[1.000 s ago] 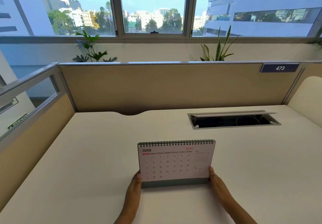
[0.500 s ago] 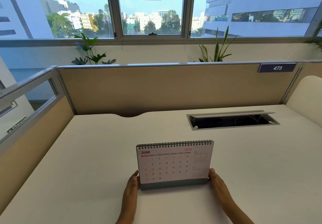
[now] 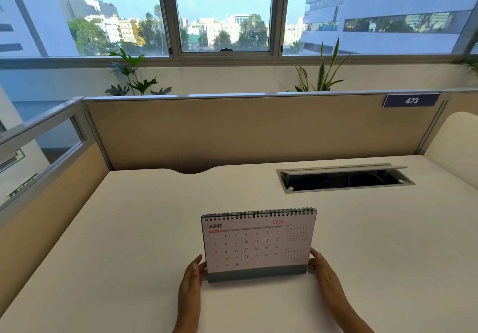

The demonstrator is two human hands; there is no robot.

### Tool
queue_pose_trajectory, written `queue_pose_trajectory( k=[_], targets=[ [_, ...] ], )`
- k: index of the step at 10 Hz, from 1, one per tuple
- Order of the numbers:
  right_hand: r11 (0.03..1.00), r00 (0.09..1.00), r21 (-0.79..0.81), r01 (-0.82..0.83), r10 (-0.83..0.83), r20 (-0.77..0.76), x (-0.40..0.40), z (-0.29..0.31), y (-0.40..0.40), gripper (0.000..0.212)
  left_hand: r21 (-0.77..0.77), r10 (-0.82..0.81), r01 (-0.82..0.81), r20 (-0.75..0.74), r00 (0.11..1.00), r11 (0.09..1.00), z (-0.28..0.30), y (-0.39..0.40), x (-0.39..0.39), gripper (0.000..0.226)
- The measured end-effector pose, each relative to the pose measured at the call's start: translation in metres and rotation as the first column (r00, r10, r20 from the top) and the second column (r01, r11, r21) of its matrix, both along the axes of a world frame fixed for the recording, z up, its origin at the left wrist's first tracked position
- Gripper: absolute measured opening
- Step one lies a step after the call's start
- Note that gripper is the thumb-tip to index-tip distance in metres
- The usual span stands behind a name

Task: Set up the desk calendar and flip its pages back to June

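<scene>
Two hands at calendar (image 3: 258, 244), one per side. Left hand (image 3: 191, 288) flat along lower left edge, fingers straight, thumb tip touching page edge; right hand (image 3: 323, 273) against lower right corner, fingertips on edge. Loose contact both sides, no full grip seen. Calendar upright on white table (image 3: 129, 229), near front centre, spiral binding on top, grey base on surface, slightly tilted back. Front page reads JUNE 2026, small months at right too blurred to read. Open cable tray (image 3: 344, 178) well behind, to right. Beige partition at back w/ tag 473 (image 3: 411, 100). Plants (image 3: 134, 79) beyond, under window.
</scene>
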State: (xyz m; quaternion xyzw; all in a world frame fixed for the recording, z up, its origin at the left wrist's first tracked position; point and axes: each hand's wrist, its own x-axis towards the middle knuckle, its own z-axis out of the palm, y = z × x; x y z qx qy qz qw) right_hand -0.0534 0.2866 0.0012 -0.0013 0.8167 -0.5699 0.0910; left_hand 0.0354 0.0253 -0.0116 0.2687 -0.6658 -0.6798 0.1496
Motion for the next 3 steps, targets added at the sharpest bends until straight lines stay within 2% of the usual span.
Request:
queue_pose_trajectory(
  k=[2,3],
  targets=[
    [0.999,1.0,0.038,0.004,-0.004,0.001,-0.0006,-0.0007,0.0003,0.046,-0.009,0.0,0.0,0.013,1.0,1.0,0.0008,0.0006,0.0008,0.044],
    [0.996,0.996,0.038,0.077,-0.076,-0.038,0.0013,0.0021,0.0017,0.045,0.022,0.062,-0.063,0.04,0.997,0.998,-0.0012,-0.0057,0.0018,0.045]
  ],
)
